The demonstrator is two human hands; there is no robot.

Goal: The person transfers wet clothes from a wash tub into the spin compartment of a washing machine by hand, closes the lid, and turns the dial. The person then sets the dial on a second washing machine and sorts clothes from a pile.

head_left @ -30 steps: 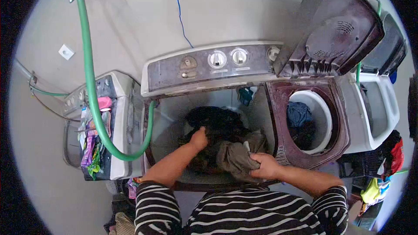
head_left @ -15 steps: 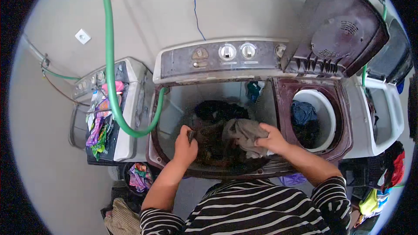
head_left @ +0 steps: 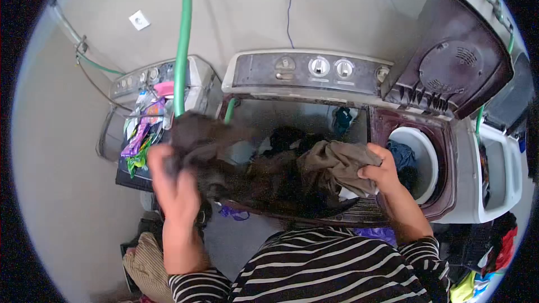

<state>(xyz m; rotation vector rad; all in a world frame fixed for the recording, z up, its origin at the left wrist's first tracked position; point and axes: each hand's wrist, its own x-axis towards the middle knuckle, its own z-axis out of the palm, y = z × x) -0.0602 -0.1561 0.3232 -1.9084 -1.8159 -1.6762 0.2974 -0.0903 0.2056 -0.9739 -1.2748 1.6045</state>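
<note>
My left hand [head_left: 175, 182], blurred by motion, is closed on a dark cloth [head_left: 205, 140] raised at the left edge of the wash tub. My right hand [head_left: 383, 169] pinches a grey-brown cloth [head_left: 336, 163] at the tub's right side, near the divider. Between the two hands dark fabric stretches across the tub; whether it is one piece with the grey-brown cloth I cannot tell. A small teal cloth [head_left: 342, 119] lies at the tub's back right corner. Blue and dark clothes [head_left: 401, 154] sit in the white spin basket [head_left: 429, 157].
The open lid [head_left: 455, 56] stands over the spin side. A green hose [head_left: 183, 39] hangs at the left, partly behind the raised cloth. Colourful packets [head_left: 147, 126] lie on a second machine at the left. Another white machine [head_left: 508, 163] stands at the right, with clothes below.
My left hand has moved left and lifted dark cloth out of the tub. My right hand has drawn the grey-brown cloth slightly right, spreading it. The view has shifted.
</note>
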